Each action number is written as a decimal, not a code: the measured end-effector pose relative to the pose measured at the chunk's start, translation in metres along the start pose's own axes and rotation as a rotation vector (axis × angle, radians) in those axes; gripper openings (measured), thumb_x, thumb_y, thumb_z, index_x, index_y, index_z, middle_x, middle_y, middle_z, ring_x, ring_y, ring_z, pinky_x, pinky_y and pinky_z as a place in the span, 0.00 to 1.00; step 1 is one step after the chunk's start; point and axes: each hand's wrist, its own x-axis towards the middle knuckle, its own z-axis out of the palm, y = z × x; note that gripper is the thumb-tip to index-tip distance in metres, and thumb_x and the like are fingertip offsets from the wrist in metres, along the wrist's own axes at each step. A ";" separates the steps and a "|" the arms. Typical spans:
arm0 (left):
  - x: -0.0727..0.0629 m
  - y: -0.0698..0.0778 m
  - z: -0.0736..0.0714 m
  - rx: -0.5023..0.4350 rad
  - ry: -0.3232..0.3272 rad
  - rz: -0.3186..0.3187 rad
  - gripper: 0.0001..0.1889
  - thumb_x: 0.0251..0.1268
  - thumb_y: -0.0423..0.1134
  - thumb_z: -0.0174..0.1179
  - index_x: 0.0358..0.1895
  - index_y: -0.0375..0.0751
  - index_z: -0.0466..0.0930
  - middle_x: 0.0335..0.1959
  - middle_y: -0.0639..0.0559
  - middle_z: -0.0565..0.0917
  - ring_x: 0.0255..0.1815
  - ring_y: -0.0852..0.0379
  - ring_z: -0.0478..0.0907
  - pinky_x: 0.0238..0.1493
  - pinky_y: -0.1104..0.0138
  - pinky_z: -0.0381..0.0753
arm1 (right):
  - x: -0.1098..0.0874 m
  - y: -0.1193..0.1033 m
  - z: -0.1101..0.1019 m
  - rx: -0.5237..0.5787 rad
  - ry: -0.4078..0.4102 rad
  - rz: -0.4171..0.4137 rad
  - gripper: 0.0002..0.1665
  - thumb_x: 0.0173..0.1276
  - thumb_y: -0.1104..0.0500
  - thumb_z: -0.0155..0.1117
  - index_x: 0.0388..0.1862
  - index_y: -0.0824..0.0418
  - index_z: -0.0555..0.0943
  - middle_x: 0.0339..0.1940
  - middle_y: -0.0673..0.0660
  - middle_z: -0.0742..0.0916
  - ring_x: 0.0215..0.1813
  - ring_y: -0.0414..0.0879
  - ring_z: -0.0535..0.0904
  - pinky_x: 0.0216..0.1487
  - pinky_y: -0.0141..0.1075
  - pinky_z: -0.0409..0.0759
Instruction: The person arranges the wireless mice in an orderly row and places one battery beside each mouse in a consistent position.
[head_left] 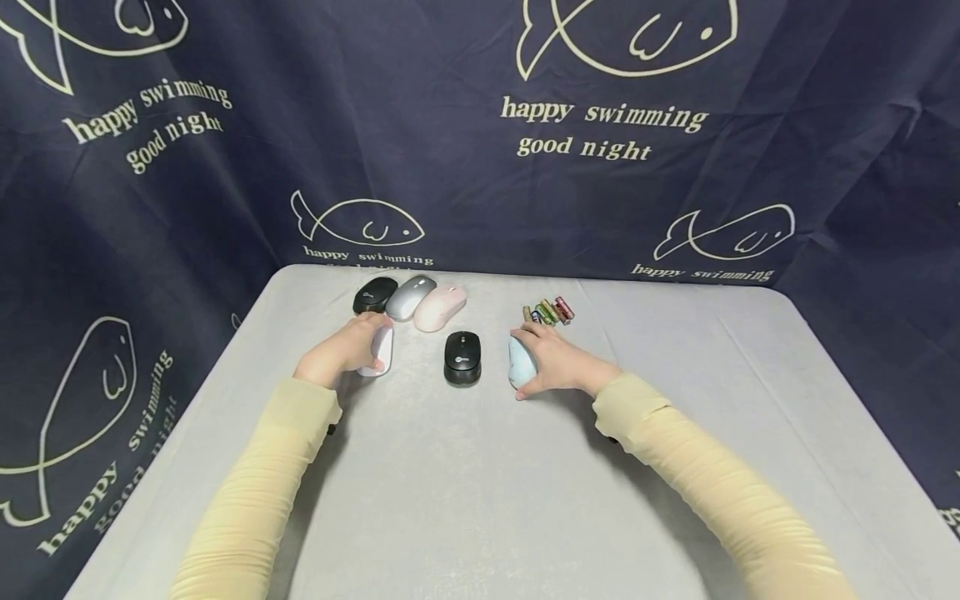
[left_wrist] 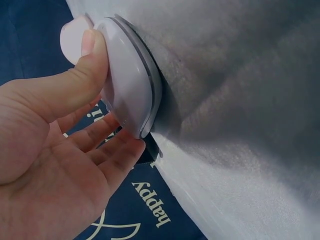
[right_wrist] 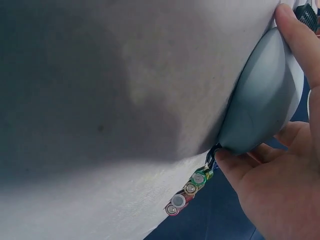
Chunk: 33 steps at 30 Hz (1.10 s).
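Observation:
My left hand (head_left: 351, 343) holds a pale lavender-white computer mouse (head_left: 385, 348) on the table, left of centre. In the left wrist view the thumb lies at one end of this mouse (left_wrist: 127, 80) and the fingertips at the other. On the right, my right hand (head_left: 561, 362) grips a light blue mouse (head_left: 521, 365), thumb at its near end and fingers at its far end. The right wrist view shows that blue mouse (right_wrist: 265, 95) resting on the tabletop. Between the two hands sits a black mouse (head_left: 462, 358), touched by neither.
Behind my left hand stand another black mouse (head_left: 375, 295), a silver mouse (head_left: 412, 298) and a pink mouse (head_left: 440, 308) in a row. Several small batteries (head_left: 548, 312) lie just beyond my right hand. A dark blue printed curtain (head_left: 480, 208) hangs behind the pale table (head_left: 480, 500).

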 end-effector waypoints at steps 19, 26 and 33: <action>0.000 0.000 0.001 -0.002 0.011 0.005 0.39 0.44 0.29 0.71 0.63 0.30 0.64 0.66 0.28 0.62 0.68 0.32 0.57 0.68 0.47 0.57 | 0.000 -0.002 -0.003 0.010 -0.026 0.026 0.64 0.42 0.41 0.78 0.72 0.66 0.58 0.70 0.71 0.62 0.71 0.66 0.56 0.68 0.55 0.60; 0.000 -0.001 0.000 -0.008 -0.001 0.004 0.39 0.44 0.29 0.71 0.63 0.30 0.64 0.66 0.29 0.62 0.68 0.32 0.57 0.68 0.47 0.57 | 0.011 -0.014 -0.013 0.014 0.005 0.045 0.55 0.54 0.41 0.70 0.71 0.68 0.59 0.71 0.69 0.64 0.73 0.64 0.55 0.71 0.53 0.54; 0.000 0.001 0.000 -0.016 0.003 -0.019 0.39 0.43 0.29 0.72 0.64 0.30 0.64 0.67 0.29 0.61 0.68 0.33 0.57 0.68 0.47 0.58 | 0.025 -0.025 -0.021 -0.021 0.021 0.050 0.52 0.59 0.42 0.67 0.71 0.68 0.58 0.71 0.67 0.65 0.72 0.61 0.57 0.72 0.50 0.54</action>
